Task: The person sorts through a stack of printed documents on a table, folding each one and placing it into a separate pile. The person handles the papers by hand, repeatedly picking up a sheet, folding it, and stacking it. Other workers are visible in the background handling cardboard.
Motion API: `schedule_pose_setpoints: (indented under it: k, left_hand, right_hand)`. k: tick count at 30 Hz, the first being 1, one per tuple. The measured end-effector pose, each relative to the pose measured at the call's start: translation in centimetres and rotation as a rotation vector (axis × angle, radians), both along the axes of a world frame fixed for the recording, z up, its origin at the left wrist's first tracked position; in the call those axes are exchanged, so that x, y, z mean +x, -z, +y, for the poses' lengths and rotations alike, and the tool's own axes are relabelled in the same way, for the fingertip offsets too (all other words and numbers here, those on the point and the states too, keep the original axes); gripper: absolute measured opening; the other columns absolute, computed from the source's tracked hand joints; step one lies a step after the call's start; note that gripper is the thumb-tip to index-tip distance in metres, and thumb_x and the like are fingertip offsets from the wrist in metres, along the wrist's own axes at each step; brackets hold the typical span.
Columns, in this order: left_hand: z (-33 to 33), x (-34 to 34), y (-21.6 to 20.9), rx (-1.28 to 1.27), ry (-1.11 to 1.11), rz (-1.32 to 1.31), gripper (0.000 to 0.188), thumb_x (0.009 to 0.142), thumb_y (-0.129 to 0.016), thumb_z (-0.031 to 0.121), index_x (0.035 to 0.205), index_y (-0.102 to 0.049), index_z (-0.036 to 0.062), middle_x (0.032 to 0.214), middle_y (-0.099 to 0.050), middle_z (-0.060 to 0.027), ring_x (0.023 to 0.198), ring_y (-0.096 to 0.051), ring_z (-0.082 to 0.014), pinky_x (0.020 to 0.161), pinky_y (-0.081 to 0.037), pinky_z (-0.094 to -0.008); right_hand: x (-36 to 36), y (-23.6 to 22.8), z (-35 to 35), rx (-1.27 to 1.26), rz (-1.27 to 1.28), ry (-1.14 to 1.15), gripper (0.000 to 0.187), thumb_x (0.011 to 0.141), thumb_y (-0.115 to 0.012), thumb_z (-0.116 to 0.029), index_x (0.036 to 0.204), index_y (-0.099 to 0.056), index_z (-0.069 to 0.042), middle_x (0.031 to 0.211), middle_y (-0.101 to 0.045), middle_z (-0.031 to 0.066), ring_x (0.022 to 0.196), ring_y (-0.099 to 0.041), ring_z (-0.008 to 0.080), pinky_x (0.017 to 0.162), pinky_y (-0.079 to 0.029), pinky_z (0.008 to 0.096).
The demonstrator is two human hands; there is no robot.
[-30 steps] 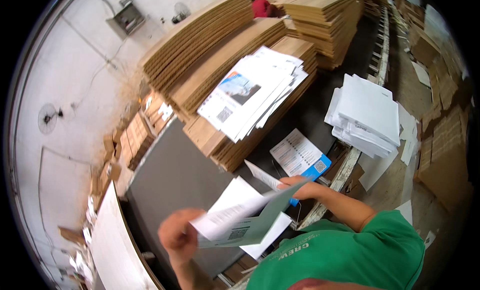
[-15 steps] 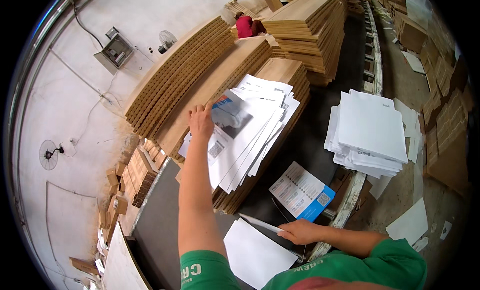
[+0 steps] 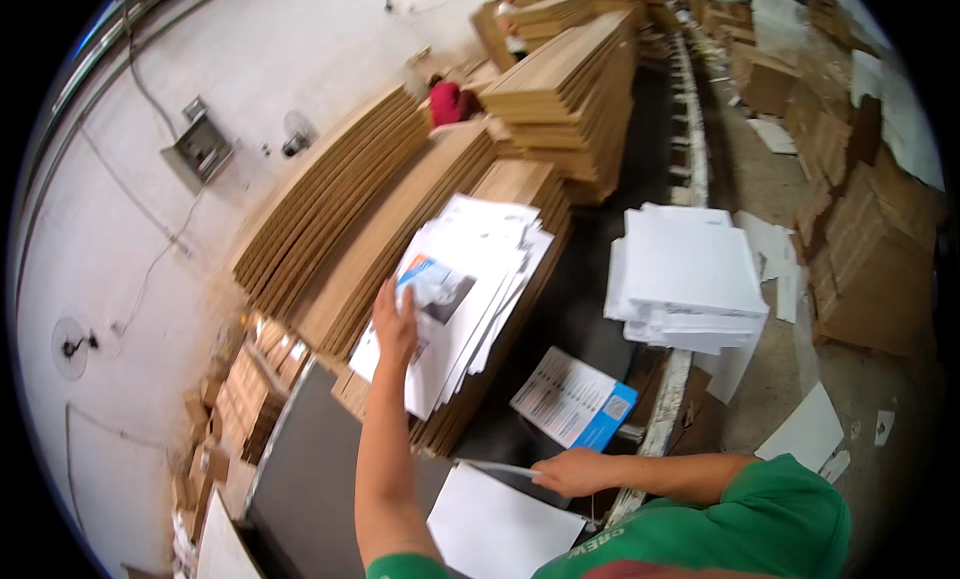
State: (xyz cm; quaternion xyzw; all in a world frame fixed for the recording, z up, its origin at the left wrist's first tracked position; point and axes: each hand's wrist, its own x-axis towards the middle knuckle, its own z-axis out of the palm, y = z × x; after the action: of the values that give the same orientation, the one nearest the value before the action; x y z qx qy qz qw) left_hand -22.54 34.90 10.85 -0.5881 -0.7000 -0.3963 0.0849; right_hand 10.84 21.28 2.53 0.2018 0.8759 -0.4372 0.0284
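Note:
My left hand [image 3: 396, 325] lies on the left edge of a fanned pile of white printed sheets [image 3: 470, 279], fingers extended beside a sheet with a blue and grey picture. This pile rests on a stack of wood-coloured boards. Low in the middle, my right hand [image 3: 575, 472] is closed on a thin white sheet or booklet [image 3: 500, 468], seen almost edge-on. Below it lies a blank white sheet [image 3: 500, 524]. Just beyond the right hand, a white-and-blue leaflet [image 3: 572, 397] lies on the dark belt.
A second pile of white papers [image 3: 690, 269] sits at the belt's right rail [image 3: 664, 419]. Board stacks [image 3: 560, 89] stand farther along the belt. Flattened cardboard [image 3: 870, 269] leans at the right. One person in red [image 3: 450, 103] crouches at the back; another stands behind.
The whole view has shifted, so the piles sit lower and farther left in the picture. My left hand has slid slightly nearer along the pile's edge. My right hand keeps its hold.

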Motion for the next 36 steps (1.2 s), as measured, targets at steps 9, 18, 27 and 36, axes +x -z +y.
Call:
schedule_pose_setpoints:
  k: [9,18,27,36]
  left_hand:
    - [-26.4,17.0,5.1,0.152,-0.337,-0.722,0.027,0.085,-0.067,0.02,0.068,-0.058,0.0002,0.062,-0.056,-0.0028,0.061,-0.051,-0.0093,0.056,-0.041,-0.023]
    - [-29.5,21.1,11.0,-0.084,-0.232,-1.523,0.029,0.089,-0.062,0.026,0.099,-0.054,0.0008,0.089,-0.061,-0.0085,0.08,-0.062,-0.0181,0.063,-0.052,-0.0305]
    - [-28.0,22.0,12.0,0.055,-0.186,-1.372,0.023,0.083,-0.07,0.022,0.087,-0.061,0.0015,0.078,-0.061,-0.0029,0.068,-0.054,-0.0086,0.062,-0.044,-0.0224]
    - [-27.5,22.2,12.7,0.067,-0.147,-1.398,0.027,0.086,-0.067,0.024,0.098,-0.06,0.0005,0.087,-0.063,-0.0034,0.073,-0.059,-0.0102,0.065,-0.045,-0.0224]
  right_hand:
    - [-0.5,0.4,-2.1,0.046,0.044,-0.028,0.045,0.094,-0.038,-0.044,0.11,-0.059,-0.008,0.093,-0.065,0.02,0.087,-0.061,0.0393,0.077,-0.048,0.0467]
    - [-0.9,1.6,-3.2,-0.055,0.048,-0.007,0.044,0.094,-0.035,-0.043,0.113,-0.058,-0.01,0.108,-0.062,0.0189,0.1,-0.058,0.0396,0.087,-0.045,0.0464]
    - [-0.2,0.1,-2.8,-0.33,0.129,0.132,0.038,0.095,-0.045,-0.036,0.114,-0.058,-0.006,0.104,-0.064,0.0142,0.095,-0.061,0.0265,0.082,-0.046,0.0329]
    - [-0.2,1.2,-1.5,-0.362,0.149,0.157,0.04,0.096,-0.045,-0.036,0.115,-0.058,-0.004,0.096,-0.065,0.0118,0.088,-0.06,0.0196,0.079,-0.046,0.0291]
